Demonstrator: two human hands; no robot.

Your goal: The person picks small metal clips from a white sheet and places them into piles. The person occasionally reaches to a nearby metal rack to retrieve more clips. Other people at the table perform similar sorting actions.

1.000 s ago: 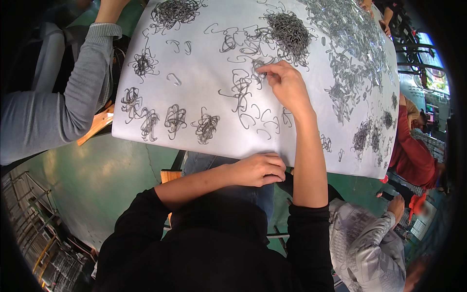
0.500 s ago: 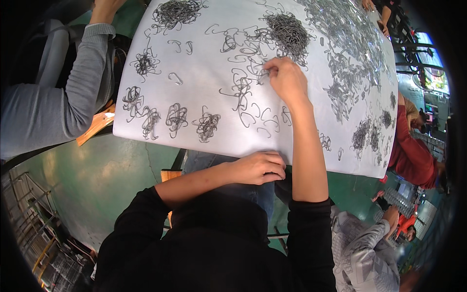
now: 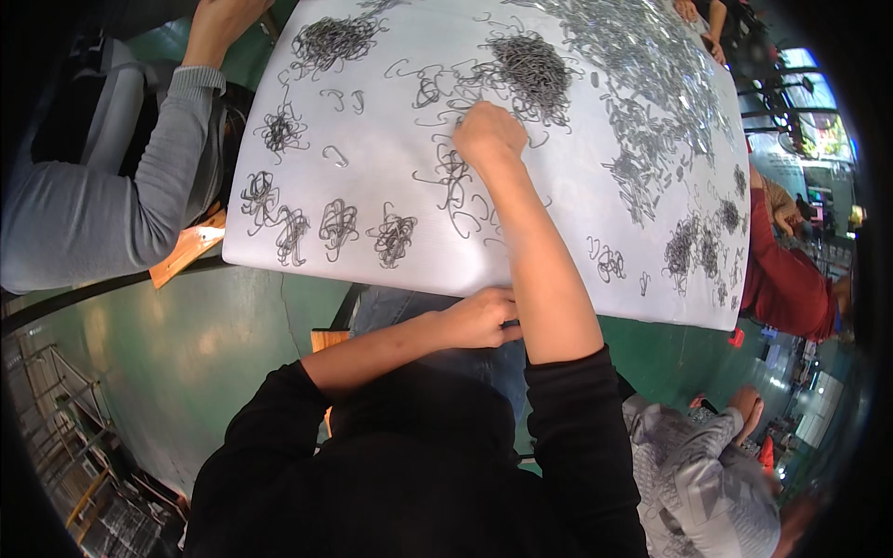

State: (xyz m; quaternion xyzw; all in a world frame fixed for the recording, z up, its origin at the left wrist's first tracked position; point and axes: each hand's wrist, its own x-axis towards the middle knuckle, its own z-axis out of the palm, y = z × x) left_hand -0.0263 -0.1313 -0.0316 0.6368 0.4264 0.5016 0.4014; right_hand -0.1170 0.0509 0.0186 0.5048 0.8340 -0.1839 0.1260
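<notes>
My right hand reaches over the white tabletop, its fingers curled down among loose bent wire hooks. The back of the hand hides the fingertips and whatever they may hold. Just beyond it lies a dense heap of dark metal hooks. My left hand rests at the near table edge with fingers curled in, partly covered by my right forearm. Whether it holds anything is hidden. Small bunches of hooks, such as one bunch left of my right hand, lie along the near side.
Shiny short metal pieces spread over the right part of the table. Another hook heap lies at the far left. A person in a grey sleeve sits on the left; another in a red sleeve is on the right.
My right hand has moved left and slightly nearer, its fingers now turned under and out of sight. My right forearm has swung left and now overlaps my left hand.
</notes>
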